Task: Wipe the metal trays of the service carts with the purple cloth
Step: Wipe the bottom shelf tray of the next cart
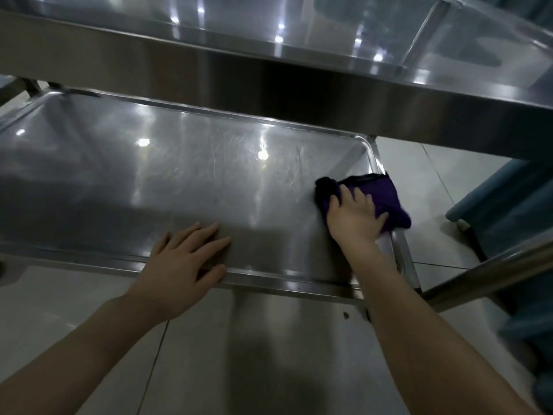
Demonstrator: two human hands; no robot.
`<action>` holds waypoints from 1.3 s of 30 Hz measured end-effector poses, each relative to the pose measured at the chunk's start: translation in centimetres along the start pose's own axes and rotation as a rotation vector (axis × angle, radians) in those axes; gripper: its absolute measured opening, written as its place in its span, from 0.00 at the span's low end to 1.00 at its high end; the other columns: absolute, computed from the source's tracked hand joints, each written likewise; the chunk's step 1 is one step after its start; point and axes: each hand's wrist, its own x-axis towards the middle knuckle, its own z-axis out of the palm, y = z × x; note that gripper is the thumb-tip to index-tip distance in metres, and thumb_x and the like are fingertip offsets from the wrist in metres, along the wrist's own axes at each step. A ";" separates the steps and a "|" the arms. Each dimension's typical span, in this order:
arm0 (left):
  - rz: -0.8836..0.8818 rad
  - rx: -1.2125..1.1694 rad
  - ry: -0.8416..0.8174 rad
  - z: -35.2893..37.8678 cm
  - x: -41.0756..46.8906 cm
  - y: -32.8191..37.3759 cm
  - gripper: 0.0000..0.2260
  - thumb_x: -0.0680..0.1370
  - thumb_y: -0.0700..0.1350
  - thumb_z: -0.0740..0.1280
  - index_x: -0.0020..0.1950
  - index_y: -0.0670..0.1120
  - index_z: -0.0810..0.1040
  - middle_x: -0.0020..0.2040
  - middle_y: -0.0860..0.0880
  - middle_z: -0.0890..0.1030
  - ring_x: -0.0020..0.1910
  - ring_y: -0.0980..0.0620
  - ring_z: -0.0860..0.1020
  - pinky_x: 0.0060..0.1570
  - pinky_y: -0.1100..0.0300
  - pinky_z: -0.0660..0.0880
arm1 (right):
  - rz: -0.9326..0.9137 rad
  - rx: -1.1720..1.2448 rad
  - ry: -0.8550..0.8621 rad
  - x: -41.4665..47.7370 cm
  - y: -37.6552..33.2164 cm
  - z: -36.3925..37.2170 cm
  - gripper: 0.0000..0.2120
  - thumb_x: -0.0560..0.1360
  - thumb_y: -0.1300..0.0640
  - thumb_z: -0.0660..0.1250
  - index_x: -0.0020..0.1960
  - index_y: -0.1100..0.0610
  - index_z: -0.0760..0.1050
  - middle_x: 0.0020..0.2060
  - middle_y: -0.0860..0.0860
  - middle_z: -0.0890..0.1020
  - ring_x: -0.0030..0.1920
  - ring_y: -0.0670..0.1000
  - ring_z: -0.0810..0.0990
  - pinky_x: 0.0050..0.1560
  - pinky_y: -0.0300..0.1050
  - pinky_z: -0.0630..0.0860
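Note:
The lower metal tray [149, 181] of a service cart fills the middle of the head view, shiny and scratched. The purple cloth [380, 193] lies crumpled at the tray's right end, draped partly over the right rim. My right hand [354, 217] presses flat on the cloth with straight, spread fingers. My left hand [187, 259] rests flat on the tray near its front rim, fingers straight, holding nothing. The cart's upper metal tray [269, 28] runs across the top of the view.
A metal cart post [490, 274] slants across the right, close to my right forearm. Something covered in teal fabric [502, 205] stands on the tiled floor [434, 181] to the right. The upper tray's front wall overhangs the lower tray's far side.

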 end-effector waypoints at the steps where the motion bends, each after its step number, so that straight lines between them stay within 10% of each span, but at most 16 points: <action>1: -0.001 -0.001 -0.004 0.2 0.0 -0.1 0.34 0.70 0.68 0.39 0.75 0.65 0.58 0.77 0.61 0.53 0.77 0.56 0.49 0.75 0.50 0.48 | -0.030 0.017 -0.029 0.3 -2.2 0.5 0.23 0.81 0.43 0.48 0.75 0.44 0.59 0.76 0.49 0.60 0.76 0.55 0.55 0.71 0.70 0.47; 9: 0.033 0.025 -0.042 0.3 0.2 -0.5 0.32 0.72 0.69 0.38 0.75 0.65 0.54 0.78 0.60 0.52 0.77 0.55 0.49 0.75 0.48 0.50 | -0.722 0.046 -0.283 -2.5 -13.5 3.0 0.23 0.81 0.40 0.50 0.75 0.41 0.59 0.77 0.45 0.58 0.77 0.50 0.52 0.74 0.64 0.43; 19: 0.079 0.104 -0.061 -0.5 0.0 -0.6 0.36 0.72 0.72 0.32 0.76 0.63 0.56 0.78 0.57 0.56 0.76 0.50 0.57 0.72 0.47 0.56 | -0.157 0.031 0.088 -5.8 6.3 -0.9 0.23 0.81 0.44 0.52 0.75 0.48 0.64 0.75 0.52 0.65 0.75 0.56 0.60 0.74 0.64 0.52; 29: 0.163 0.195 -0.141 -2.8 -0.1 -1.6 0.32 0.73 0.69 0.41 0.76 0.61 0.57 0.77 0.55 0.59 0.72 0.52 0.64 0.68 0.53 0.67 | -0.644 0.072 -0.205 -6.2 -8.4 1.5 0.23 0.82 0.41 0.49 0.76 0.42 0.59 0.77 0.45 0.59 0.77 0.50 0.51 0.73 0.65 0.41; 39: 0.390 0.255 -0.158 -4.6 0.4 -3.6 0.30 0.78 0.65 0.44 0.72 0.54 0.70 0.70 0.51 0.71 0.64 0.49 0.75 0.59 0.50 0.76 | -0.129 0.068 -0.011 -11.1 6.6 -1.7 0.23 0.82 0.44 0.51 0.76 0.46 0.61 0.76 0.50 0.62 0.76 0.54 0.58 0.75 0.61 0.51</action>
